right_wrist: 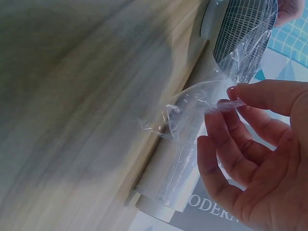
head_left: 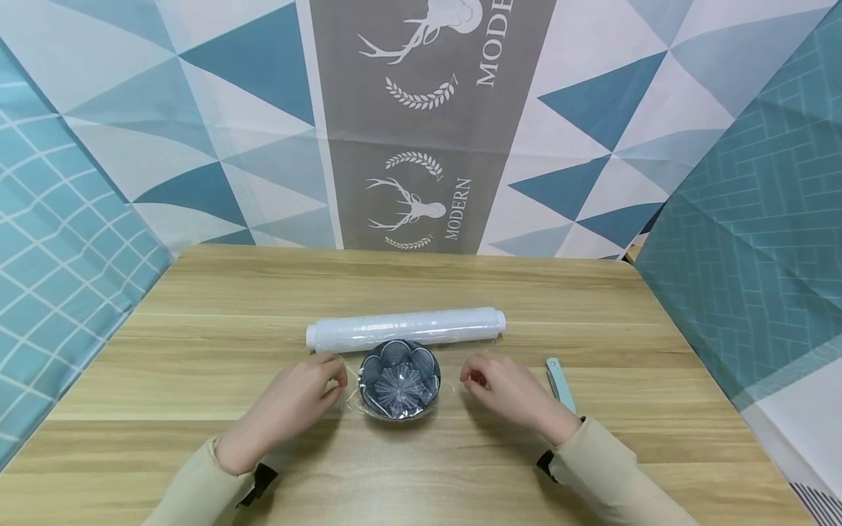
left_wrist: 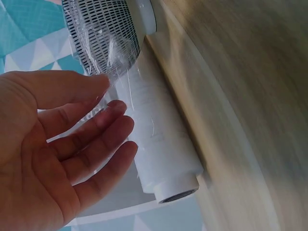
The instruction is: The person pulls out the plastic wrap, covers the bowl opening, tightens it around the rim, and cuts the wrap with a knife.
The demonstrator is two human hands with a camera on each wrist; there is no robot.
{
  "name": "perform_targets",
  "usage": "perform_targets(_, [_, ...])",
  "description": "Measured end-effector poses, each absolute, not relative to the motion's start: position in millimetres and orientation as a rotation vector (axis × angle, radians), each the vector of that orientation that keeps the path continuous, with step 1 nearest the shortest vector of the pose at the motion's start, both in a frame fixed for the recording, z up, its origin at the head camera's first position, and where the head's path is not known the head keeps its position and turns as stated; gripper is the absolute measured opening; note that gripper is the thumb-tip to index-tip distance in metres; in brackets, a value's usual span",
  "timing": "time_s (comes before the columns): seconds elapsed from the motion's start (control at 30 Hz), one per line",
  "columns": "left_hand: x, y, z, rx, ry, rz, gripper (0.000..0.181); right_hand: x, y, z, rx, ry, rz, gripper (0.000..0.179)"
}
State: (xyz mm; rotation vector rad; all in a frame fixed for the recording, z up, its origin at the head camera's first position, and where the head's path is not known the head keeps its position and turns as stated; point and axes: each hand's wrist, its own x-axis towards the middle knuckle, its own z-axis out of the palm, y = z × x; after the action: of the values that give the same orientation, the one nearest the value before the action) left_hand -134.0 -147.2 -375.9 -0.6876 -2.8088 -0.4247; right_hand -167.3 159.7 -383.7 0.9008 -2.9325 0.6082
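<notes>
A dark blue, petal-patterned bowl (head_left: pixel 399 380) sits mid-table with clear plastic wrap (right_wrist: pixel 190 103) stretched over its top. To the bowl's left, my left hand (head_left: pixel 296 398) pinches an edge of the film between thumb and index finger, the other fingers loosely bent. On the opposite side my right hand (head_left: pixel 509 391) holds another edge of the wrap with thumb and fingertips, and a loose flap hangs from it in the right wrist view. Just behind the bowl lies a white roll of plastic wrap (head_left: pixel 408 329). The bowl's outside shows a dashed pattern in both wrist views.
A light blue utility knife (head_left: pixel 560 383) lies on the wooden table (head_left: pixel 421 475) beyond my right hand. A patterned cloth backdrop (head_left: pixel 263 139) rises behind the table's far edge, with blue-green cloth (head_left: pixel 756 219) at the right side.
</notes>
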Motion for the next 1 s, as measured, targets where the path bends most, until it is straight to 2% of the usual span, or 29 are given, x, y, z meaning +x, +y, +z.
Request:
perform_targets(0.6, [-147.7, -131.9, -377.8, -0.527, -2.877, -0.59, 0.009, -175.9, 132.4, -390.2, 0.788, -2.809, 0.859, 0.003])
perform_targets(1.0, [-148.8, -126.6, -382.9, -0.473, -2.844, -0.675, 0.016, -172.7, 120.5, -393.4, 0.757, -2.815, 0.97, 0.015])
